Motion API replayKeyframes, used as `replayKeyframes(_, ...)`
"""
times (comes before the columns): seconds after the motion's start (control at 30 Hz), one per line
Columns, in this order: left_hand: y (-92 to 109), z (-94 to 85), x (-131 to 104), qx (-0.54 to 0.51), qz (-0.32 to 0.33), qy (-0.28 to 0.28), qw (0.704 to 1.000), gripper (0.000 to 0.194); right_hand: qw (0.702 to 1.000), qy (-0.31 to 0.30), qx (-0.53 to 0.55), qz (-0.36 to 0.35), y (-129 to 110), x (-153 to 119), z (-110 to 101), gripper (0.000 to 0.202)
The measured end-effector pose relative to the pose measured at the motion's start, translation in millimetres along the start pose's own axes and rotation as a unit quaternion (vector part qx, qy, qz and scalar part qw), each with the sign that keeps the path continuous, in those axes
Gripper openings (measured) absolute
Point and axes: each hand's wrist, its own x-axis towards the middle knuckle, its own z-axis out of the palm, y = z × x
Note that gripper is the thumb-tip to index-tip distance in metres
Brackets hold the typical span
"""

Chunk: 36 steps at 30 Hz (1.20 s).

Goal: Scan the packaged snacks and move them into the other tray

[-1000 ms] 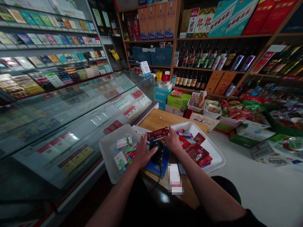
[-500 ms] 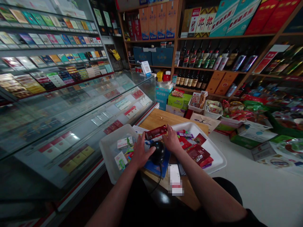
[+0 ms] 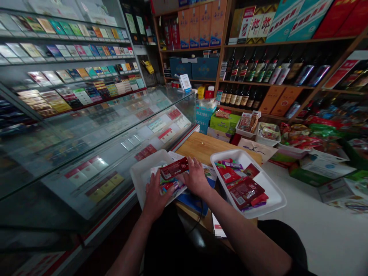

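A dark red packet (image 3: 174, 168) hangs over the left white bin (image 3: 138, 176), held between both hands. My left hand (image 3: 156, 195) grips its left end, the thumb stretched out to the right. My right hand (image 3: 197, 178) has its fingers on the right end. Small colourful packets (image 3: 172, 186) lie in the left bin below. To the right, a white tray (image 3: 276, 199) holds red and purple packets (image 3: 245, 189). A blue sheet (image 3: 191, 199) lies on the wooden table (image 3: 198, 145) under my right hand.
A glass display counter (image 3: 115, 153) runs along the left. Behind stand shelves with bottles (image 3: 235, 96) and boxes (image 3: 198, 25). Bins of snacks (image 3: 268, 132) stand on the right. A white phone-like object (image 3: 219, 228) lies by my right forearm, and a black cable (image 3: 197, 222) hangs at the table edge.
Both hands have carried the dark red packet left, from above the black round device to above the left bin. The device is now hidden. The view has shifted slightly.
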Motion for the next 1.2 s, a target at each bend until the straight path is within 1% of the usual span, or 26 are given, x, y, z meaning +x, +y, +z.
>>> replayKeyframes(0.17, -19, -11.7, -15, 0.034, -0.032, 0.027, 0.999, 0.082, 0.999, -0.049, -0.010, -0.007, -20, -5, 17, 0.069)
replayKeyframes(0.3, -32, -13.2, -22, 0.078, -0.070, 0.024, 0.994, 0.076, 0.997, -0.066, -0.025, -0.022, -29, -11, 27, 0.069)
replayKeyframes(0.4, -37, -12.3, -24, 0.116, -0.093, 0.023, 0.989, 0.074, 0.997, -0.069, -0.034, -0.032, -32, -17, 27, 0.067)
replayKeyframes(0.5, -39, -9.7, -26, 0.130, -0.081, 0.022, 0.988, 0.072, 0.996, -0.061, -0.040, -0.052, -33, -24, 20, 0.061)
replayKeyframes(0.63, -35, -3.6, -26, 0.128, -0.023, 0.028, 0.991, 0.068, 0.995, -0.047, -0.041, -0.073, -30, -31, 6, 0.056)
replayKeyframes(0.77, -19, 4.6, -23, 0.094, 0.054, 0.045, 0.993, 0.062, 0.996, -0.026, -0.045, -0.067, -19, -38, -10, 0.054)
replayKeyframes(0.97, 27, 21.4, -23, 0.046, 0.121, 0.020, 0.991, 0.060, 0.997, 0.019, -0.063, -0.028, 12, -53, -40, 0.050)
replayKeyframes(1.07, 50, 33.2, -25, 0.040, 0.149, 0.004, 0.988, 0.060, 0.996, 0.045, -0.075, 0.005, 37, -63, -56, 0.048)
replayKeyframes(1.2, 73, 54.0, -28, 0.035, 0.183, -0.015, 0.982, 0.058, 0.990, 0.074, -0.107, 0.061, 83, -78, -77, 0.043)
